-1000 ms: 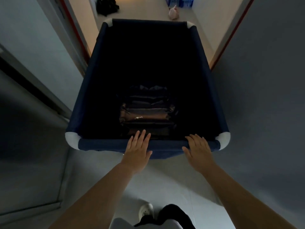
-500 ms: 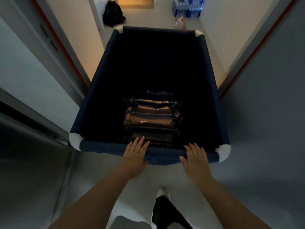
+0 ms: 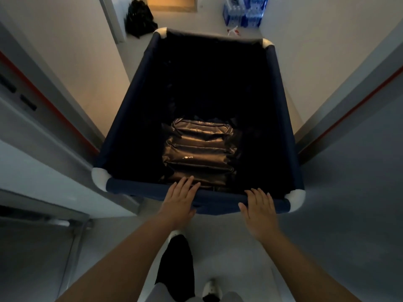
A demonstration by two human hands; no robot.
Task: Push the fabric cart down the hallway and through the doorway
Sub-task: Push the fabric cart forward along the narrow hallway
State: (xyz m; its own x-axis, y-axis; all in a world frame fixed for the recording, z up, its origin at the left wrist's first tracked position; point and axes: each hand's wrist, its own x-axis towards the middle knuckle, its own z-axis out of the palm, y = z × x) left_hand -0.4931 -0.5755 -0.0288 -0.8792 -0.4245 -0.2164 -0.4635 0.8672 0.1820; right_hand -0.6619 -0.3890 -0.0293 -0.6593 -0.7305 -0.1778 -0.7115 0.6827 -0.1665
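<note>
The dark blue fabric cart (image 3: 130,92) with white corner caps fills the middle of the view, its far end inside the doorway. A shiny black padded bundle (image 3: 198,149) lies at its bottom, near my side. My left hand (image 3: 181,199) lies flat on the near rim, fingers stretched over the edge. My right hand (image 3: 259,208) presses the same rim further right, fingers spread and slightly bent over it. Neither hand is wrapped around the rim.
The door frame with a red strip stands close on the left (image 3: 72,127) and on the right (image 3: 340,118) of the cart. Beyond lie a black bag (image 3: 139,18), packs of water bottles (image 3: 244,12) and a spray bottle (image 3: 234,32) on the floor.
The cart has rolled forward into the doorway and the door frames have slid back alongside it. Both hands stay on the near rim. My feet have stepped forward.
</note>
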